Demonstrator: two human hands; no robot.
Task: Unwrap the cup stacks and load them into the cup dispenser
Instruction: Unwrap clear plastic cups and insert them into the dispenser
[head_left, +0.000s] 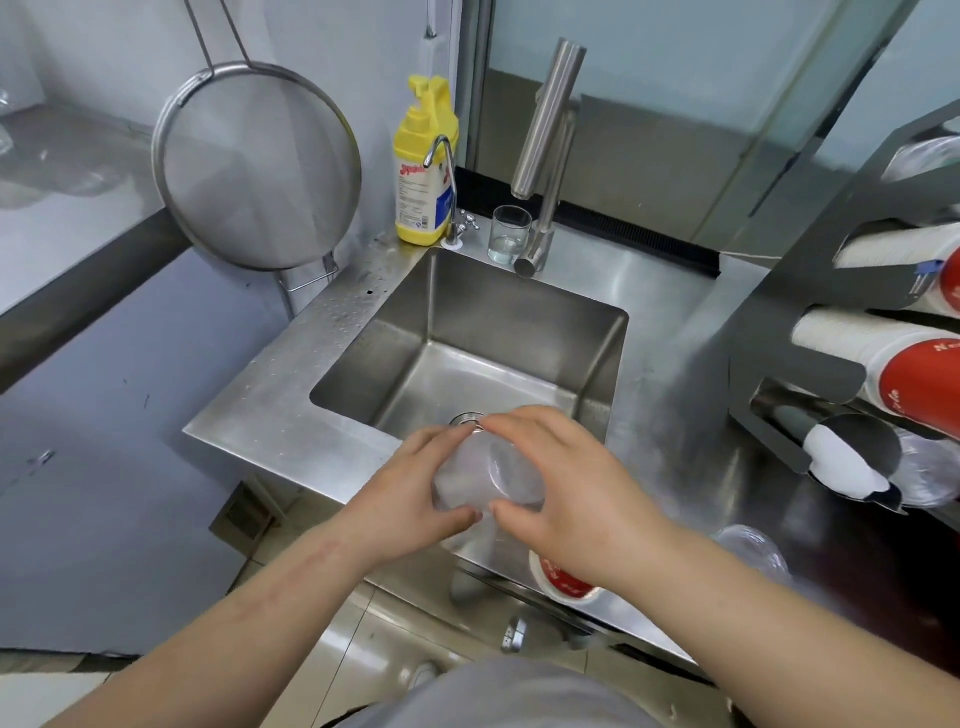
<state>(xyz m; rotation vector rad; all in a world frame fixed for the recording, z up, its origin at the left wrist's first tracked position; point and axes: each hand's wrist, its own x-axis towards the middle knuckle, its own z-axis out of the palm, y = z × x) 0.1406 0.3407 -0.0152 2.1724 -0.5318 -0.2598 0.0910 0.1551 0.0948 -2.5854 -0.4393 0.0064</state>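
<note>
Dispenser (779, 332) already part-loaded with red cups; left hand (410, 488) and right hand (561, 483) both grip clear wrapped stack (488, 478) over sink (415, 291), unwrapping pending.

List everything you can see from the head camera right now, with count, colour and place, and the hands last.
clear cup stack: one, see-through plastic, held over the sink's near edge
sink: one, steel, centre
cup dispenser: one, dark grey, right on the counter
red and white cup stacks: two, in the dispenser's middle slots
clear cups: one stack, dispenser's top slot
red and white cup: one seen, counter edge, under the right wrist
tall tap: one, steel, behind the sink
small tap: one, chrome, sink's far left corner
glass: one, clear, beside the tall tap
bottle: one, yellow, behind the small tap
strainer: one, steel mesh, hanging at left
left hand: grips the stack's left side
right hand: grips its right side
</note>
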